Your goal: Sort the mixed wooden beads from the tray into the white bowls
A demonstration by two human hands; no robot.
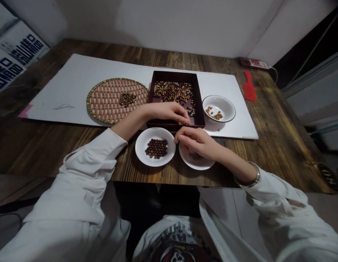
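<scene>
My left hand (170,112) reaches over the near side of a dark maroon box (196,91), its fingers curled down and drawn together; anything between the fingertips is hidden. Mixed brown, yellow and pale beads (174,91) lie inside the box. Just in front of it my right hand (198,142) hovers over a white plate (198,166), fingers bent and closed; what they hold, if anything, is too small to make out. Part of that plate's contents is covered by the hand. Dark red-brown beads (156,148) rest on another white plate (140,153) to the left.
Left of the box lies a round woven mat (103,98) bearing a small heap of greenish-brown beads (127,99). A white bowl (226,105) with tan beads stands to the right. Beyond are a red scraper-shaped tool (249,87) and a power strip (254,63). White board (62,87) covers part of the wooden table (278,138).
</scene>
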